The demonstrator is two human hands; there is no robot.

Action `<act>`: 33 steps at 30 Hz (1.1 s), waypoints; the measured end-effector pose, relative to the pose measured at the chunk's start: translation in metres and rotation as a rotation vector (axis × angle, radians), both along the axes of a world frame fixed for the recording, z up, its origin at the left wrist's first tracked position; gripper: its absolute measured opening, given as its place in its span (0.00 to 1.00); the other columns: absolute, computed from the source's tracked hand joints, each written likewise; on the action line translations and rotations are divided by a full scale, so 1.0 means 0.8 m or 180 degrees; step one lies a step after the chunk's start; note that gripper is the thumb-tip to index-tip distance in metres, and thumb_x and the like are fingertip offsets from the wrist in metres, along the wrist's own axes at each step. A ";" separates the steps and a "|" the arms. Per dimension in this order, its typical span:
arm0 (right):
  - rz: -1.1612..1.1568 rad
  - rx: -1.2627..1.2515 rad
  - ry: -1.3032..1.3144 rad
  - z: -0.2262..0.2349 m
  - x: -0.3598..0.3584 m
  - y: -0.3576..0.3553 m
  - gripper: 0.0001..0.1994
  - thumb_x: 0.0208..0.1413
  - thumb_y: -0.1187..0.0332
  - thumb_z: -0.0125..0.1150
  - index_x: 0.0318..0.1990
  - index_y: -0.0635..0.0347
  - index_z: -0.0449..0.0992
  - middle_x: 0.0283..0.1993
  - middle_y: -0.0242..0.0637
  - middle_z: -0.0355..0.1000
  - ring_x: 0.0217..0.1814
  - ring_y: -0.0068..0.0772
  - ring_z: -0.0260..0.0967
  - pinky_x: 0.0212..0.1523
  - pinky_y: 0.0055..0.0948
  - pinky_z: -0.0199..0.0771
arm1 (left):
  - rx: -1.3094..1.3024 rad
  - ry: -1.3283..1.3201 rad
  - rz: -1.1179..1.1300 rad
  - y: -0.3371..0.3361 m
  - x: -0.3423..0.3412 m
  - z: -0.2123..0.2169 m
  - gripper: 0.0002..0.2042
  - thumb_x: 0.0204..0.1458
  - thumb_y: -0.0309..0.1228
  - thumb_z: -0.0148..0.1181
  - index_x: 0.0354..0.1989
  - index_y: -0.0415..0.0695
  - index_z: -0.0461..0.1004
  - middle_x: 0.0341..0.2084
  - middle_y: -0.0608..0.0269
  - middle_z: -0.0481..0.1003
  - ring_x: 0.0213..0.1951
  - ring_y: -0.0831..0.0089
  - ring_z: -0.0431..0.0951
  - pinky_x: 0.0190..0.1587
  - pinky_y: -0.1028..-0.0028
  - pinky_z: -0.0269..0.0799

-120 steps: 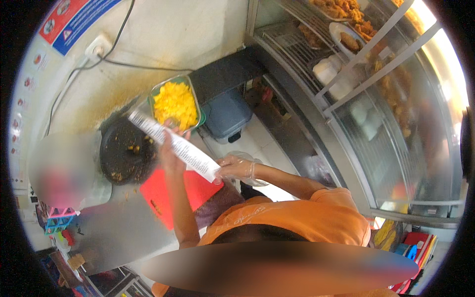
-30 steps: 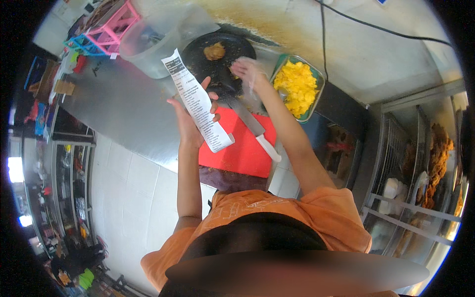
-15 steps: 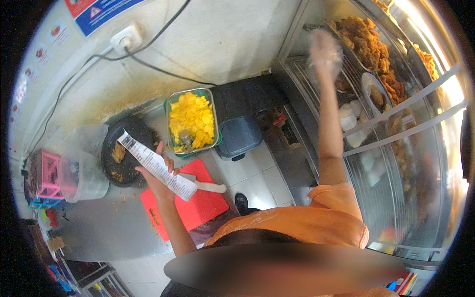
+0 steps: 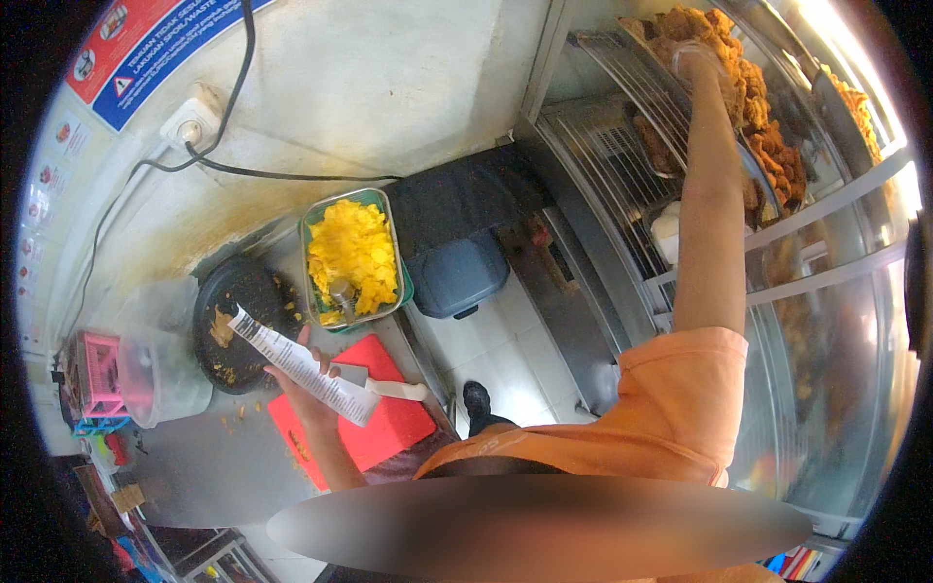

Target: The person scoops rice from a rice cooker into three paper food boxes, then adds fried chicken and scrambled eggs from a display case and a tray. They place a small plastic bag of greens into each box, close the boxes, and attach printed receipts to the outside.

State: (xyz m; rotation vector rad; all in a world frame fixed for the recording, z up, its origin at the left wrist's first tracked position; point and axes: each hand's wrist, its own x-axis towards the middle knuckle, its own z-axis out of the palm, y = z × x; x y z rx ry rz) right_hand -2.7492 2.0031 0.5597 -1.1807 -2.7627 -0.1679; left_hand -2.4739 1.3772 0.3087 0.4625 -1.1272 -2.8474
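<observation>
My left hand is closed around a long printed paper slip, above the red cutting board. A knife with a white handle lies on the board, its blade partly covered by the slip. My right arm stretches into the glass display cabinet at the right. There my right hand, in a clear plastic glove, reaches the heap of fried chicken on the upper rack. Its fingers are blurred against the chicken, so a grip cannot be made out.
A black round dish with brown food scraps sits left of the slip. Behind the board stands a glass container of yellow food. A grey lidded bin, a clear plastic tub and a pink basket stand around. Metal cabinet edges border the right arm.
My right hand has moved farther up and right, from over the wire rack to the fried chicken. My left hand still holds the paper slip. The whole view has shifted slightly.
</observation>
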 end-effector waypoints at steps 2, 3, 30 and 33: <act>0.0872 0.0891 -0.0502 -0.003 -0.003 0.019 0.20 0.63 0.59 0.44 0.61 0.49 0.65 0.61 0.40 0.65 0.61 0.42 0.64 0.58 0.39 0.67 | 0.0189 0.0191 -0.0167 0.009 -0.006 -0.008 0.44 0.53 0.67 0.32 0.62 0.35 0.55 0.25 0.66 0.64 0.25 0.76 0.62 0.25 0.77 0.63; 0.1253 0.0984 -0.0565 -0.003 -0.001 0.036 0.20 0.62 0.59 0.46 0.60 0.49 0.66 0.60 0.39 0.66 0.60 0.41 0.66 0.57 0.38 0.68 | 0.0090 0.0029 -0.0101 0.013 -0.009 -0.011 0.43 0.54 0.67 0.33 0.62 0.35 0.55 0.25 0.66 0.65 0.25 0.76 0.62 0.25 0.77 0.63; 0.1397 0.0510 0.0448 0.033 0.037 0.109 0.18 0.52 0.63 0.61 0.51 0.54 0.73 0.52 0.37 0.73 0.51 0.35 0.69 0.54 0.32 0.67 | 0.0128 0.0203 -0.0371 0.013 -0.020 -0.034 0.43 0.53 0.65 0.39 0.65 0.37 0.51 0.29 0.66 0.68 0.26 0.76 0.65 0.27 0.75 0.66; 0.1271 0.0679 0.0819 0.063 0.051 0.081 0.19 0.53 0.62 0.61 0.52 0.56 0.73 0.52 0.38 0.72 0.51 0.36 0.69 0.54 0.32 0.66 | 0.0159 0.0165 -0.0350 0.007 -0.022 -0.039 0.43 0.53 0.64 0.40 0.65 0.37 0.50 0.29 0.65 0.69 0.26 0.76 0.66 0.28 0.74 0.68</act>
